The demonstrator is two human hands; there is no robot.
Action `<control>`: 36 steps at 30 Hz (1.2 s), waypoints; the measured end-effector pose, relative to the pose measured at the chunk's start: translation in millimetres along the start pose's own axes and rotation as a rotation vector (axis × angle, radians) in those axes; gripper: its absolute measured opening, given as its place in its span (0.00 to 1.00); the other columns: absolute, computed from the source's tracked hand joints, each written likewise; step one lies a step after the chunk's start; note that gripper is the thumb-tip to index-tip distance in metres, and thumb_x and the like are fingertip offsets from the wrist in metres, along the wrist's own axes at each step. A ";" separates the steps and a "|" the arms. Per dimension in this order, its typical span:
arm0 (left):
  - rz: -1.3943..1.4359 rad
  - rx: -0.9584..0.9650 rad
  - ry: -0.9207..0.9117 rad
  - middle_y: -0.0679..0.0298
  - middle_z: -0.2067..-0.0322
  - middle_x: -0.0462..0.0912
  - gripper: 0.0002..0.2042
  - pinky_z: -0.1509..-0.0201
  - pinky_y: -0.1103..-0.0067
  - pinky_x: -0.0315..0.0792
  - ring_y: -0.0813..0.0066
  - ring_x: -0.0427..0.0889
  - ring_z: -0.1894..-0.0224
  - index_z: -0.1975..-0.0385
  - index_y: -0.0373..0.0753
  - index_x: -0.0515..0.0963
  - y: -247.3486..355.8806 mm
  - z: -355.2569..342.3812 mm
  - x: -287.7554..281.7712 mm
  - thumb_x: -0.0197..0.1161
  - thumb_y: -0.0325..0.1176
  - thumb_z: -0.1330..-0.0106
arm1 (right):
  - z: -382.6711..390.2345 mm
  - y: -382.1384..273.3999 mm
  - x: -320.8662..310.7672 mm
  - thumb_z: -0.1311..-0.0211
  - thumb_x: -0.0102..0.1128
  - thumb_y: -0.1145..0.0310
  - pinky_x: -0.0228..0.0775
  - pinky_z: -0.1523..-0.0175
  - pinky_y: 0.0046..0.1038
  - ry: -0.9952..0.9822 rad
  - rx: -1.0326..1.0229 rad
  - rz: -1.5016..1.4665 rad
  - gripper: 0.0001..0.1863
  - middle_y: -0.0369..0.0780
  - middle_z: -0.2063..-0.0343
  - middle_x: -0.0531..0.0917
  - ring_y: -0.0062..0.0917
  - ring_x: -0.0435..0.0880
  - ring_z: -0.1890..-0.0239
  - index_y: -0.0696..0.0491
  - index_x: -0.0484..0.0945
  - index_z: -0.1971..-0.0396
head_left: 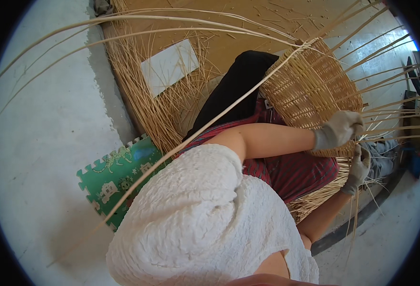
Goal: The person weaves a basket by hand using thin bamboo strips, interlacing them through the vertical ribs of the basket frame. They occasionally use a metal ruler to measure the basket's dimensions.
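Observation:
A woven wicker basket [305,81] lies tilted on my lap, with long loose stakes fanning out from its rim. My left hand [341,126], in a grey glove, is closed at the basket's right edge, on a cane there. Just below it my right hand [360,164], also gloved, pinches a thin cane at the same edge, with pale strand ends hanging beneath. Several long canes [233,102] arch from the basket across to the left. The fingertips of both hands are small and partly hidden.
Bundles of loose canes [124,81] lie on a brown board [248,28] with a white sheet [169,66]. A green foam mat [100,190] is at left on the concrete floor [43,143]. Dark objects [412,100] stand at far right; more canes [310,209] lie below the basket.

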State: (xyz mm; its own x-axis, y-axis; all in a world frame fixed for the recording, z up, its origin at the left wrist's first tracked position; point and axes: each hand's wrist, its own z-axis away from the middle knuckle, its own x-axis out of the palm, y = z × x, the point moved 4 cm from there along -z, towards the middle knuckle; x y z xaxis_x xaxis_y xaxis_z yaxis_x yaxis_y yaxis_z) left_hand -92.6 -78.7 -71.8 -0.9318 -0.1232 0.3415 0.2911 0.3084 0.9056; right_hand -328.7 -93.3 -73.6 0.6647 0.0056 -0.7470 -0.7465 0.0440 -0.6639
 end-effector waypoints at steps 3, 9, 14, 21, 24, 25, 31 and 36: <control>-0.539 0.271 -0.055 0.52 0.68 0.85 0.10 0.56 0.68 0.81 0.54 0.85 0.66 0.56 0.36 0.80 21.5 -20.5 41.5 0.64 0.28 0.36 | 8.6 -3.0 7.6 0.29 0.61 0.53 0.72 0.51 0.27 0.157 -0.090 0.112 0.21 0.38 0.66 0.85 0.22 0.81 0.61 0.58 0.82 0.54; -0.664 0.197 -0.300 0.50 0.49 0.81 0.24 0.52 0.67 0.78 0.54 0.84 0.56 0.38 0.50 0.76 16.2 -13.8 117.7 0.62 0.31 0.35 | -13.9 2.1 43.5 0.29 0.59 0.51 0.74 0.56 0.32 0.617 -0.179 0.363 0.19 0.40 0.67 0.86 0.30 0.83 0.64 0.53 0.83 0.56; -0.366 0.338 -0.568 0.58 0.53 0.86 0.16 0.46 0.70 0.79 0.58 0.85 0.52 0.48 0.45 0.83 35.2 37.5 -16.4 0.65 0.25 0.35 | -0.8 -13.5 36.3 0.29 0.58 0.50 0.75 0.60 0.36 0.664 0.028 0.524 0.17 0.41 0.68 0.87 0.37 0.85 0.67 0.49 0.83 0.58; -0.156 0.113 0.424 0.64 0.60 0.85 0.17 0.59 0.83 0.79 0.81 0.82 0.63 0.47 0.36 0.78 46.1 4.4 -256.0 0.71 0.24 0.34 | 39.4 -72.3 45.2 0.31 0.64 0.64 0.76 0.56 0.32 0.885 -0.256 0.027 0.15 0.41 0.58 0.84 0.28 0.84 0.61 0.54 0.79 0.48; -0.290 0.134 0.364 0.63 0.62 0.86 0.10 0.56 0.81 0.78 0.78 0.83 0.64 0.56 0.31 0.83 67.8 -14.3 -264.0 0.72 0.22 0.36 | 61.8 -118.9 105.8 0.35 0.61 0.81 0.77 0.50 0.29 0.642 -0.295 -0.637 0.19 0.39 0.51 0.80 0.26 0.81 0.55 0.57 0.75 0.45; -0.267 0.083 0.311 0.64 0.62 0.85 0.10 0.56 0.82 0.78 0.79 0.82 0.63 0.56 0.31 0.82 65.7 -13.4 -264.8 0.72 0.24 0.35 | 73.1 -146.4 128.0 0.40 0.60 0.84 0.77 0.52 0.28 0.525 -0.499 -0.467 0.19 0.39 0.55 0.83 0.27 0.82 0.57 0.54 0.79 0.49; 0.147 -0.118 -0.014 0.63 0.60 0.85 0.12 0.53 0.80 0.79 0.78 0.82 0.61 0.54 0.32 0.80 54.0 -3.2 -274.6 0.71 0.28 0.34 | 103.7 -314.3 212.1 0.38 0.64 0.58 0.76 0.56 0.40 -0.234 -0.810 0.081 0.12 0.40 0.70 0.82 0.38 0.83 0.62 0.46 0.83 0.58; 0.095 -0.334 -0.404 0.71 0.63 0.79 0.24 0.56 0.86 0.75 0.85 0.77 0.63 0.38 0.39 0.70 32.0 -71.7 -285.9 0.68 0.27 0.33 | 124.2 -315.0 196.3 0.40 0.67 0.57 0.74 0.58 0.41 -0.086 -0.866 0.007 0.11 0.40 0.74 0.79 0.38 0.82 0.65 0.48 0.82 0.67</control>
State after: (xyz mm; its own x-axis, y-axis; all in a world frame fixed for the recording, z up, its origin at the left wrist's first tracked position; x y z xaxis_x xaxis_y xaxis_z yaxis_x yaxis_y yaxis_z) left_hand 198.7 -101.1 -122.4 -0.8883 0.2840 0.3611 0.3698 -0.0243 0.9288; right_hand 40.6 18.0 -7.0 0.6341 0.0799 -0.7692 -0.4867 -0.7316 -0.4773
